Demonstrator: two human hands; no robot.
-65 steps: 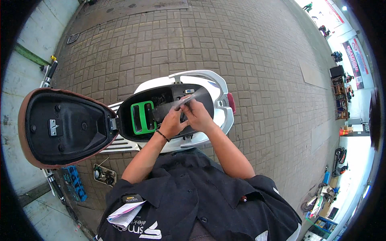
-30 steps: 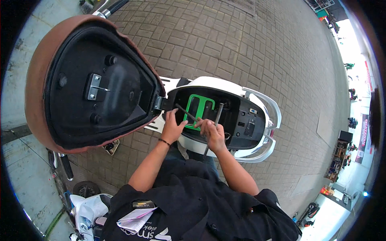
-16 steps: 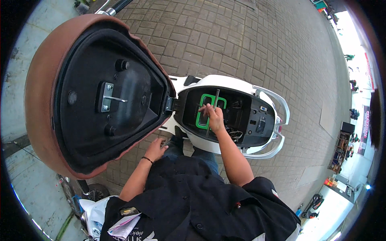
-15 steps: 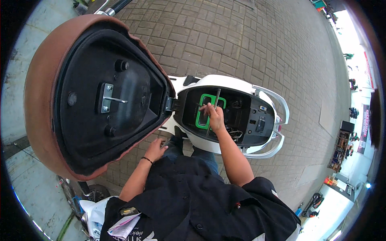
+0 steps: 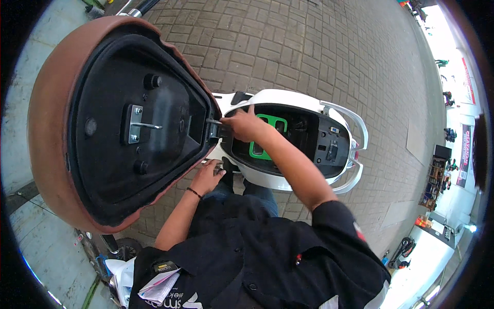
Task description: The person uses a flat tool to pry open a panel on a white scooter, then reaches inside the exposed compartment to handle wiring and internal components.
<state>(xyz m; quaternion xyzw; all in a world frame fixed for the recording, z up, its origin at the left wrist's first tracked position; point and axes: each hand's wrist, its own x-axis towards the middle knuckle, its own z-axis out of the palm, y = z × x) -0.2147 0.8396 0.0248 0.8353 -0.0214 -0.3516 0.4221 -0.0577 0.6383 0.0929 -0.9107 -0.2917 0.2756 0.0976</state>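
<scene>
My right hand is at the seat hinge, closed around a slim metal rod whose end reaches the hinge. Its grip is partly hidden by the back of the hand. The brown scooter seat stands tipped up at the left, its black underside with a metal latch loop facing me. My right forearm crosses over the white scooter's storage well, where a green-framed part lies. My left hand holds nothing, fingers apart, low beside the scooter near the seat's lower edge.
A silver grab rail curves around the scooter's tail. Brick paving surrounds it. A pale wall stands at the left. Shelves and a white counter are far right. Part of another white vehicle is at lower left.
My right hand has moved left with the metal rod, from above the green-framed part to the seat hinge. My left hand has shifted slightly up and right toward the scooter.
</scene>
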